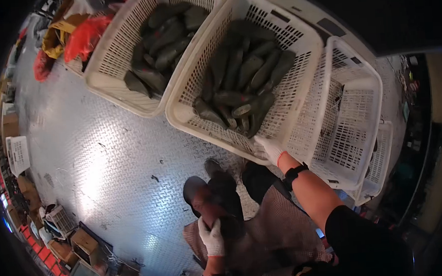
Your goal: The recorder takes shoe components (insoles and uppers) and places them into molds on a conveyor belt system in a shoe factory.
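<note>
My left hand [212, 238], in a white glove, is closed around a brown-red, elongated piece [205, 203] held low over my lap. Its far end looks dark and rounded; its exact kind is unclear. My right hand [272, 151], also gloved, has its fingers over the near rim of a white slatted plastic crate [216, 140]. Inside that crate lies a heap of dark green shoe lasts [250, 73], the closest ones beside my right fingertips. To its left, a second white crate [122, 101] carries more of these dark shoe lasts [167, 40].
On the right, white crates [353, 114] stand nested or stacked. Red and yellow bags [86, 37] lie at the far left. Cardboard boxes [84, 245] and a small white basket [59, 221] line the left side. Patterned metal flooring [116, 159] spreads between them.
</note>
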The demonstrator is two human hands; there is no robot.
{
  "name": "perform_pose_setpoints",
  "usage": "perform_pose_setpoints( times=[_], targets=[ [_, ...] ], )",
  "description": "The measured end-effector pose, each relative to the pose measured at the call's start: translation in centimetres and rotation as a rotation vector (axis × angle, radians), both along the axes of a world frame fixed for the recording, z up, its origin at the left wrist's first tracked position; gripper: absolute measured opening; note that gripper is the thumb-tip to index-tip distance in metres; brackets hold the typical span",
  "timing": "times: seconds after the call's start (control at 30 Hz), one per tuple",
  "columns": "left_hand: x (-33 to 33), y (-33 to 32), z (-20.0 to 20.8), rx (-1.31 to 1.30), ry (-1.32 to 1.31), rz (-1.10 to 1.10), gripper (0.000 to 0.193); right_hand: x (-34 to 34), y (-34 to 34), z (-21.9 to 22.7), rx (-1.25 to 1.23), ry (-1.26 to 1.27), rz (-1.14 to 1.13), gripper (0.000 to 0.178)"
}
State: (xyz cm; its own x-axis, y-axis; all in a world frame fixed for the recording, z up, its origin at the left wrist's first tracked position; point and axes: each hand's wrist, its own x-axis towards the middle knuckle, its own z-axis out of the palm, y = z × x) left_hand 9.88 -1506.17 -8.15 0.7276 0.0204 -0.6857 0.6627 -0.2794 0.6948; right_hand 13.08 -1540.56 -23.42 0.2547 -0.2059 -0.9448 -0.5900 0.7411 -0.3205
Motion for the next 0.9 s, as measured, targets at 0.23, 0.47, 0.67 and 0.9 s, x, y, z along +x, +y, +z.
perform_pose_setpoints(
  times=[0.23,0.47,0.67,0.9],
  targets=[
    [-3.2,-0.4,-8.2,0.163,-0.104,-0.133,0.05,5.0,-3.6,-19.3,-0.171,0.041,-0.019,0.091],
    [-3.6,0.8,-8.6,0.273,-0.021,-0.109,0.064,10.3,-4.6,-28.2,-0.562,0.124,-0.448,0.071],
    [-0.7,0.5,-8.4,0.257,-0.04,-0.211,0.059,9.8,-7.8,-25.3,-0.267,-0.131,-0.43,0.04],
    [2.7,2.3,-7.6,0.278,0.097,-0.213,0.057,6.3,-4.3,-8.8,-0.447,0.326,0.912,0.061]
  ],
)
